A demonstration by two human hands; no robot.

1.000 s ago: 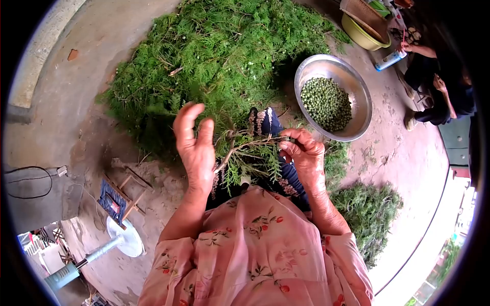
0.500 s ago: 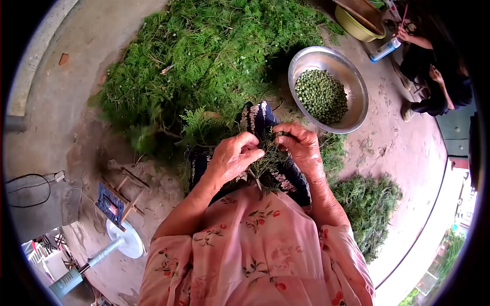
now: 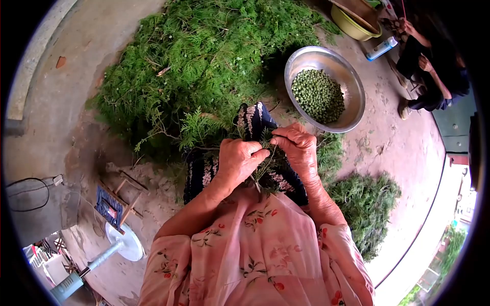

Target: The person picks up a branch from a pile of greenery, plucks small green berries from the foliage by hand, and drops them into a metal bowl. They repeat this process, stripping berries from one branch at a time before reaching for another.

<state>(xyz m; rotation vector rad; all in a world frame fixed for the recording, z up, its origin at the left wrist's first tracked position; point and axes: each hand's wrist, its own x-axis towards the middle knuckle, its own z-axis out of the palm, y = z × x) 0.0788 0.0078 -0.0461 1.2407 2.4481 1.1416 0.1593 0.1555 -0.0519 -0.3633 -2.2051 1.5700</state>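
An evergreen sprig (image 3: 264, 171) hangs over my lap, its stem end toward my blouse. My left hand (image 3: 239, 159) is closed around its foliage, thumb pressed against the fingers. Close by on the right, my right hand (image 3: 298, 149) pinches at the sprig's upper tip with thumb and forefinger. Whether a small cone is between those fingertips is hidden. Beyond my right hand stands a metal bowl (image 3: 359, 99) partly filled with round green cones (image 3: 319, 97).
A large heap of evergreen branches (image 3: 204, 61) lies ahead, a smaller pile (image 3: 365, 209) to the right. Stool (image 3: 109, 206) and fan (image 3: 125, 242) are at left. Upper right are a yellow basin (image 3: 352, 29), a spray can (image 3: 382, 48) and a seated person (image 3: 434, 76).
My left hand has turned and closed more tightly over the sprig. My right fingertips have shifted slightly left and down. A branch at the heap's near left edge, blurred before, is now still.
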